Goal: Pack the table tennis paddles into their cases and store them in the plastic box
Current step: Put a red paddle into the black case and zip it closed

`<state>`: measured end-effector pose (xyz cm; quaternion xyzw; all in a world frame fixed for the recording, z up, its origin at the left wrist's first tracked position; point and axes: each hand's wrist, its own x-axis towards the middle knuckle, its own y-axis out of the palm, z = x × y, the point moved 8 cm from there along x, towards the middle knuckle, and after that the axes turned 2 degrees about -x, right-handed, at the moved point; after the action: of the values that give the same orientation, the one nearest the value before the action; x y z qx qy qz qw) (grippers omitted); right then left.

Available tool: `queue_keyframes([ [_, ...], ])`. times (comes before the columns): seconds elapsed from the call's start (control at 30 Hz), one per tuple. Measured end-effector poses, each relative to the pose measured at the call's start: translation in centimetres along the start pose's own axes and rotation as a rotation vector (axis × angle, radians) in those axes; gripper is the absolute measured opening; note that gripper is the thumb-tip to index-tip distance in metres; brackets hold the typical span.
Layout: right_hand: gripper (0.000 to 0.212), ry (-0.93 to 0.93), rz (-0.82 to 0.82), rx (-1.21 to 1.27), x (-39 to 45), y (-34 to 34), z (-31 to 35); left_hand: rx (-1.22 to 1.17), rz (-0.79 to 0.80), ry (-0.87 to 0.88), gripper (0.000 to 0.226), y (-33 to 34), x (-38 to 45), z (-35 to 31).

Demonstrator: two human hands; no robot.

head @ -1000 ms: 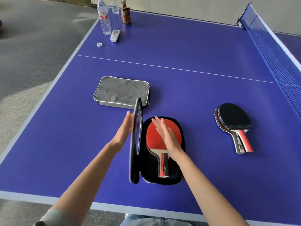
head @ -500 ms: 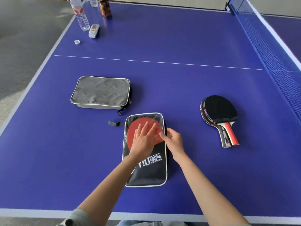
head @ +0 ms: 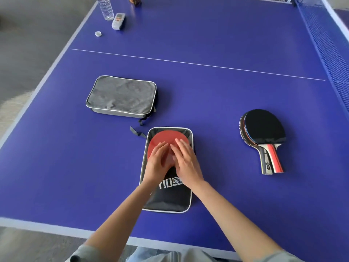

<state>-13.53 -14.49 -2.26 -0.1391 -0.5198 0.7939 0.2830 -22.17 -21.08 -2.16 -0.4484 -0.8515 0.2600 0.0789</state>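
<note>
A black paddle case [head: 170, 197] with white piping lies closed flat near the table's front edge. A red paddle face [head: 166, 138] shows through its clear window. My left hand [head: 157, 163] and my right hand [head: 186, 163] both rest flat on the case lid, fingers spread, gripping nothing. A grey case [head: 121, 96] lies closed to the back left. Two stacked paddles [head: 264, 135], black rubber up, lie to the right with handles toward me. No plastic box is in view.
Blue table tennis table [head: 207, 44] with the net [head: 328, 40] along the right. At the far left corner stand a water bottle [head: 106, 8], a small white device [head: 118, 21], a bottle cap [head: 98, 33] and a brown bottle [head: 135, 0].
The case lid, upright a second ago, was folded down over the red paddle. My right hand moved from the case's right edge onto the lid beside my left hand.
</note>
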Motion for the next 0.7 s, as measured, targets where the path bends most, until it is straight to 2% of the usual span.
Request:
queue_keyframes([
  [0.13,0.055,-0.098,0.117,-0.135,-0.5,1.8,-0.2,0.003,-0.179,-0.091,0.043,-5.1,-3.1,3.0],
  [0.2,0.056,-0.144,0.131,-0.195,-0.5,2.0,-0.8,-0.109,-0.217,-0.242,0.037,-6.8,-5.1,5.7],
  [0.27,0.054,-0.154,0.137,-0.219,-0.4,2.1,-1.2,-0.208,-0.189,-0.391,0.035,-7.3,-7.0,8.2],
  [0.33,0.053,-0.142,0.137,-0.241,-0.3,2.2,-1.3,-0.216,-0.096,-0.439,0.040,-7.0,-8.6,9.5],
  [0.5,0.054,-0.114,0.151,-0.303,-0.6,2.3,-1.2,-0.256,0.087,-0.436,0.047,-5.4,-11.0,9.4],
  [0.6,0.055,-0.109,0.185,-0.334,-0.7,2.5,-1.2,-0.201,0.069,-0.380,0.046,-5.4,-11.5,9.1],
  [0.7,0.059,-0.116,0.194,-0.363,-0.7,2.3,-0.9,-0.109,0.030,-0.304,0.034,-5.7,-11.7,9.0],
])
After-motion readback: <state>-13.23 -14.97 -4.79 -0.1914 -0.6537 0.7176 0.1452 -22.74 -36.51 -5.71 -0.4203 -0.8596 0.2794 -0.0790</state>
